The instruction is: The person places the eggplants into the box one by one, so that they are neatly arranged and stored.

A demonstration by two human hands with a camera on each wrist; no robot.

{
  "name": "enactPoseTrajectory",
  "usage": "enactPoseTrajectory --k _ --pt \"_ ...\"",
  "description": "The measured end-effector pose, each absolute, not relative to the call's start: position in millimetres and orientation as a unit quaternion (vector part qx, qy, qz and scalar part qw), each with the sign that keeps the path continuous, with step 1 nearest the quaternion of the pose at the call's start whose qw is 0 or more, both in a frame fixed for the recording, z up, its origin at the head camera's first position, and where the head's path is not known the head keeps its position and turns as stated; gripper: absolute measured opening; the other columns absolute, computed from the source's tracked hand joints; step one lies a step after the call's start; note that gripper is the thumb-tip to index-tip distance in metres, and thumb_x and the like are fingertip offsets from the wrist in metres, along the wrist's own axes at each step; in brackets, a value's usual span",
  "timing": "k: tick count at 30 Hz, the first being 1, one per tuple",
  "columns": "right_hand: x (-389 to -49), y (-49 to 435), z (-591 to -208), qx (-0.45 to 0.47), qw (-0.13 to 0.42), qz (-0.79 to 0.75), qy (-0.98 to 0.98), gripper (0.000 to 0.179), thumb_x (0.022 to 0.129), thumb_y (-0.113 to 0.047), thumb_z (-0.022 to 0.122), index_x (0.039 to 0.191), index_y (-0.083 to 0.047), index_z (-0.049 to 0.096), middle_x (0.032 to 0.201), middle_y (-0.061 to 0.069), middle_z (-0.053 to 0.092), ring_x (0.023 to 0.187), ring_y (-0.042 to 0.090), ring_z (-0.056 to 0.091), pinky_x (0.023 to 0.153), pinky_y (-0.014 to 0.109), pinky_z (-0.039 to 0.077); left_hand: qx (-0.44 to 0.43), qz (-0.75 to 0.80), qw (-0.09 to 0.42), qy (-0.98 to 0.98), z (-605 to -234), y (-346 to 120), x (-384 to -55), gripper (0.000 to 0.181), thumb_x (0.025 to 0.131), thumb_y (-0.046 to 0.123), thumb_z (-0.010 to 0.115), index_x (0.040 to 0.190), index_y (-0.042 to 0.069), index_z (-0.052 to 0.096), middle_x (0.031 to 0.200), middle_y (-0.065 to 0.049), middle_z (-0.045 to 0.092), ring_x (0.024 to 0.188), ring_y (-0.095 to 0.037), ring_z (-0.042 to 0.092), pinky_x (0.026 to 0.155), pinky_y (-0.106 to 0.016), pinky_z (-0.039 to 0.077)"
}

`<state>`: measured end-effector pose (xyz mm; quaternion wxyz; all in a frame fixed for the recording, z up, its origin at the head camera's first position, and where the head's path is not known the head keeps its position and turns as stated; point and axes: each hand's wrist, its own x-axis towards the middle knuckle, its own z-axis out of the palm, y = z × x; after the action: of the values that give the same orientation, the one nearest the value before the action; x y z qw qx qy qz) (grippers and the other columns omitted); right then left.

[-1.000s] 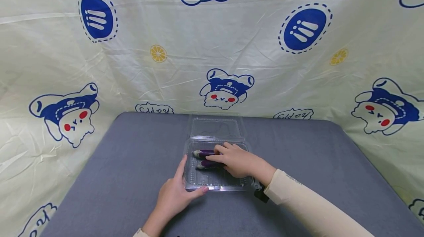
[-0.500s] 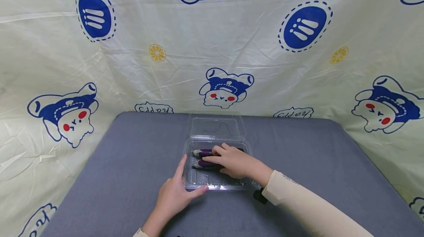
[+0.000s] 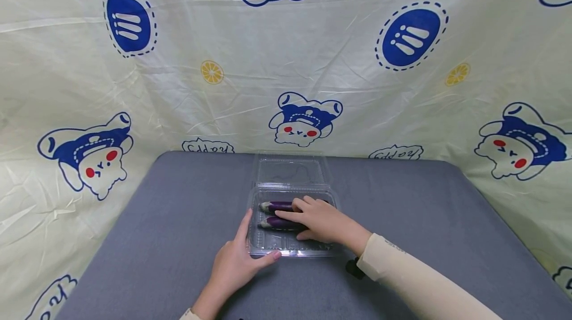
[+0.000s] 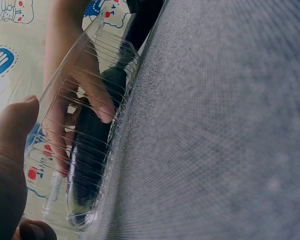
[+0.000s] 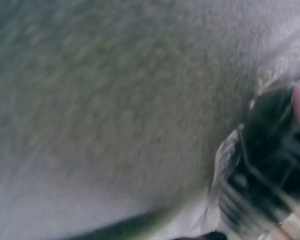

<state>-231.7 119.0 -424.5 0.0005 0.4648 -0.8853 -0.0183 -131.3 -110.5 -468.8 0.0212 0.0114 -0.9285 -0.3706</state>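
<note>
The left hand (image 3: pixel 235 260) lies flat against the near-left corner of the clear clamshell box (image 3: pixel 268 248), fingers straight. The right hand (image 3: pixel 321 220) rests, fingers relaxed, on the nearer of two purple eggplants (image 3: pixel 276 222) inside; it has shifted slightly rightward. One box sits mid-table.

looks like a makeshift recording booth, not a lived-in room. walled off on three sides by a creased cream cloth (image 3: pixel 286 61) printed with cartoon bears, around a table (image 3: pixel 178 220) in plain grey fabric.
</note>
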Motion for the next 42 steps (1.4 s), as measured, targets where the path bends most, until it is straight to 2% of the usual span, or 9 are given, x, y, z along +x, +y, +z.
enactPoseTrajectory --k 5,11,15,24,29,34,39,42 --pt "-232 131 -421 0.442 -0.007 0.007 -0.897 0.07 0.09 -0.047 0.069 0.152 -0.036 0.039 0.117 -0.001 0.056 0.095 0.014 0.049 0.081 0.034 0.048 0.011 -0.369 0.026 -0.929 -470 -110 -131 0.123 0.064 0.08 0.072 0.16 0.028 0.017 0.059 0.001 0.053 0.06 -0.015 0.049 0.058 -0.032 0.041" --pt "-228 153 -410 0.416 0.018 0.044 -0.908 0.06 0.097 -0.047 0.06 0.151 -0.034 0.04 0.118 -0.004 0.058 0.1 0.013 0.05 0.085 0.038 0.047 0.014 -0.363 0.03 -0.931 -470 -110 -131 0.124 0.062 0.082 0.072 0.16 0.028 0.017 0.064 -0.001 0.056 0.063 -0.015 0.051 0.06 -0.034 0.043" --pt "-224 171 -402 0.392 0.028 0.055 -0.918 0.059 0.098 -0.047 0.057 0.152 -0.033 0.039 0.117 -0.004 0.06 0.1 0.012 0.049 0.084 0.037 0.046 0.015 -0.364 0.032 -0.931 -470 -111 -130 0.124 0.062 0.081 0.072 0.16 0.03 0.016 0.06 0.0 0.051 0.061 -0.016 0.049 0.059 -0.033 0.042" --pt "-215 214 -398 0.338 0.035 0.083 -0.937 0.063 0.096 -0.044 0.062 0.153 -0.03 0.038 0.119 -0.001 0.061 0.102 0.014 0.052 0.087 0.043 0.048 0.022 -0.369 0.033 -0.928 -470 -110 -130 0.121 0.063 0.075 0.077 0.159 0.032 0.017 0.056 0.003 0.041 0.053 -0.015 0.041 0.051 -0.031 0.034" --pt "-209 234 -400 0.306 -0.01 0.11 -0.946 0.064 0.097 -0.044 0.061 0.154 -0.028 0.036 0.116 0.001 0.062 0.104 0.019 0.059 0.087 0.046 0.049 0.017 -0.369 0.034 -0.929 -469 -110 -129 0.121 0.065 0.073 0.077 0.16 0.032 0.015 0.056 0.003 0.04 0.054 -0.015 0.042 0.052 -0.031 0.035" --pt "-204 244 -402 0.271 -0.075 0.116 -0.953 0.068 0.096 -0.046 0.061 0.155 -0.026 0.033 0.11 -0.003 0.06 0.1 0.016 0.057 0.084 0.045 0.048 0.013 -0.371 0.036 -0.928 -468 -111 -129 0.12 0.066 0.072 0.077 0.16 0.031 0.015 0.056 0.003 0.04 0.054 -0.015 0.042 0.052 -0.031 0.035" --pt "-200 252 -406 0.251 -0.139 0.126 -0.95 0.072 0.094 -0.052 0.061 0.155 -0.029 0.032 0.117 -0.003 0.06 0.111 0.02 0.057 0.091 0.052 0.047 0.011 -0.37 0.037 -0.928 -467 -111 -129 0.12 0.066 0.072 0.078 0.16 0.031 0.015 0.055 0.004 0.04 0.054 -0.015 0.042 0.052 -0.03 0.035" --pt "-198 256 -410 0.259 -0.159 0.13 -0.944 0.071 0.093 -0.049 0.064 0.154 -0.029 0.035 0.118 -0.001 0.06 0.113 0.021 0.057 0.094 0.054 0.046 0.011 -0.37 0.037 -0.928 -467 -111 -129 0.12 0.066 0.072 0.078 0.16 0.031 0.015 0.056 0.003 0.039 0.054 -0.015 0.041 0.052 -0.031 0.034"
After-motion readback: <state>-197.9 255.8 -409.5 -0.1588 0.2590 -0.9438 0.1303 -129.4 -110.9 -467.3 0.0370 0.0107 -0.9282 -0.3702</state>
